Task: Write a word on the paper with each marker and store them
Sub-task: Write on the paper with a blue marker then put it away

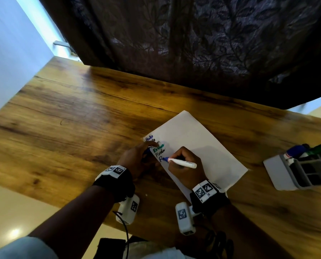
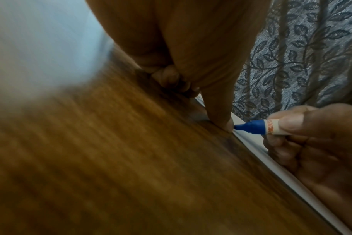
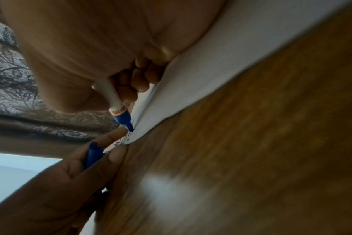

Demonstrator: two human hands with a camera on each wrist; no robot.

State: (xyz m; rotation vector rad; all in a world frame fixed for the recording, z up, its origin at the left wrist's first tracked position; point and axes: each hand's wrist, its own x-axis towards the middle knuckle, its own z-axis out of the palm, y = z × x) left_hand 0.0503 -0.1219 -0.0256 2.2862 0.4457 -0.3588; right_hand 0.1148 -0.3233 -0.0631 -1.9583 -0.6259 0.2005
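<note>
With the right hand (image 1: 185, 165) curled round the blue marker (image 1: 182, 162), tip on the paper (image 1: 202, 146) just after a blue "R", keep strokes light while the left hand (image 1: 137, 159), gripping the cap (image 3: 93, 155), pins the sheet's edge, the organiser (image 1: 301, 172) well off right.

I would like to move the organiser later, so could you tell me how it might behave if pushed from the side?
The organiser looks like light plastic, so it would probably slide on the smooth wooden table. The markers lean out above its rim, so a sharp push might tip it or rattle them.
</note>
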